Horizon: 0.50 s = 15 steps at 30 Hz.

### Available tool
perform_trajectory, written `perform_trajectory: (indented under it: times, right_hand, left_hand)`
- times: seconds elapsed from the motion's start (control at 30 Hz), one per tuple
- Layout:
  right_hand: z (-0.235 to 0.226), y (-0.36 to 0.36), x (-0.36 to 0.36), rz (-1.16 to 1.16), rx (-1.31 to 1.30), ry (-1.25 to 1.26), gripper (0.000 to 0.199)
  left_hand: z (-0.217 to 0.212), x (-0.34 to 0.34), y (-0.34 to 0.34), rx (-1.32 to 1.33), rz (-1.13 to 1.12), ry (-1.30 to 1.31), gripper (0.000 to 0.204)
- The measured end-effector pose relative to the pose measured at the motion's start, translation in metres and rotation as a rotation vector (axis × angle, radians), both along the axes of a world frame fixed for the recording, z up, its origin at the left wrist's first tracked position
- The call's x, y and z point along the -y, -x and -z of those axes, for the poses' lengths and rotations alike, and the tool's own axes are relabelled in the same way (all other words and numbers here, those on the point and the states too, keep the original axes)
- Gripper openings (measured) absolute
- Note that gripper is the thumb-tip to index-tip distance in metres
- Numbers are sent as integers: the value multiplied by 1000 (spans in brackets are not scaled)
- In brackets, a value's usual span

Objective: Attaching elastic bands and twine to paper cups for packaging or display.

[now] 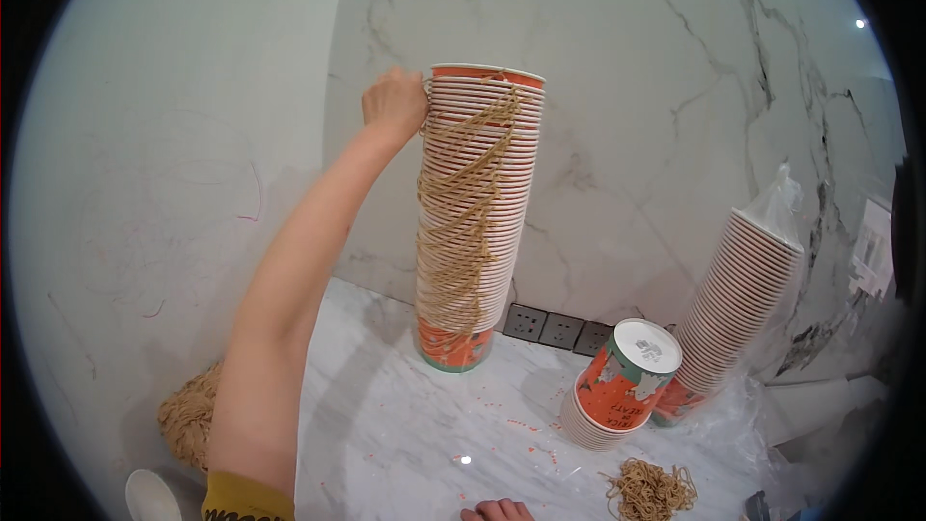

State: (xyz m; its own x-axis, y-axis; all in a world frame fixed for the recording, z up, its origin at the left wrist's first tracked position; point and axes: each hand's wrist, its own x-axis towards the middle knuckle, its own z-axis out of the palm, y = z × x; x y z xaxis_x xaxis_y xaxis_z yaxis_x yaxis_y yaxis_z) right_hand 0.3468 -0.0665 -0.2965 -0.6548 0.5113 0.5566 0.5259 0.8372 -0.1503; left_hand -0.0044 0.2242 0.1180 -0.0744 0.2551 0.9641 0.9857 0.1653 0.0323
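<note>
A tall stack of paper buckets (pixel 473 222), white-rimmed with orange and green printed sides, stands upright on the marble counter. Thin tan cords (pixel 468 178) loop in slanting bunches across its front. My left hand (pixel 395 104) is closed at the stack's upper left side, just below the top rim, with a bit of cord showing at its fingers; its palm side is hidden. Only the fingers of my right hand (pixel 498 510) come into view at the lower edge, lying on the counter, apart from the stack and with nothing visible in them.
Right of the stack, an orange bucket (pixel 622 386) sits upside down over a short stack of white rims. Behind it leans another tall bucket stack (pixel 738 304) in clear plastic. A tan cord pile (pixel 651 490) lies nearby; a larger tan bundle (pixel 191 417) is left. Sockets (pixel 559 330) line the wall.
</note>
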Motion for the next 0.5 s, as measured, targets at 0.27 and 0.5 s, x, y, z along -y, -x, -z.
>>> perform_trajectory:
  times: [0.27,0.5]
  right_hand:
    - [3,1,0,15,44,21,31]
    - [1,0,1,19,65,64,32]
  left_hand:
    - [-15,-28,11,811,791,-146,21]
    - [-19,-29,22,1242,1616,-274,9]
